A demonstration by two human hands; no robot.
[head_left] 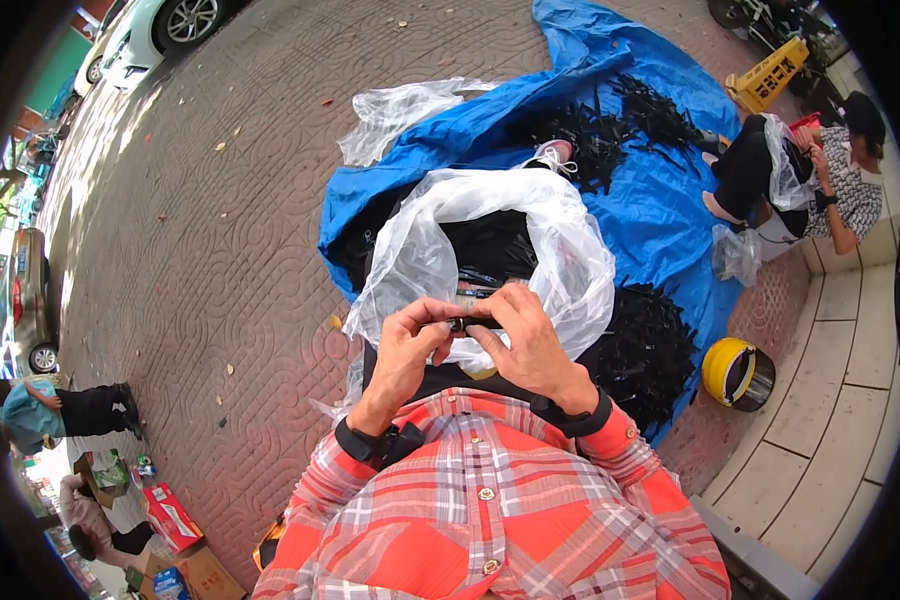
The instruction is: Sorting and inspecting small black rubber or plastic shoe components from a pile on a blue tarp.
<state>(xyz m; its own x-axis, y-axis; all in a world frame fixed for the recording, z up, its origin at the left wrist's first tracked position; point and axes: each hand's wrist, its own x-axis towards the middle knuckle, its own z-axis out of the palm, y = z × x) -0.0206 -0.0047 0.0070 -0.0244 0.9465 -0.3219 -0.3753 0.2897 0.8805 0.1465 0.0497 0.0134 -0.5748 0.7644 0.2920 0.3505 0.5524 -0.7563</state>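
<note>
Over my lap, my left hand [407,348] and my right hand [532,345] meet with fingers pinched on one small, narrow black piece [462,324]. A shiny bit shows on it near the left fingertips; its exact kind is too small to make out. Just beyond the hands, a clear plastic bag [576,245] lies with its mouth spread wide. Many thin black pieces [488,245] fill its middle. A loose heap of similar black strips [645,350] lies to the right of the bag on a blue tarp [650,215].
More black strips [590,135] lie on the tarp's far part, near a pink and white shoe [553,155]. A yellow and black bucket [738,373] stands at right by a tiled ledge [820,420]. Another person [840,190] sits far right, near a yellow crate [770,75]. Cardboard boxes [205,575] are lower left.
</note>
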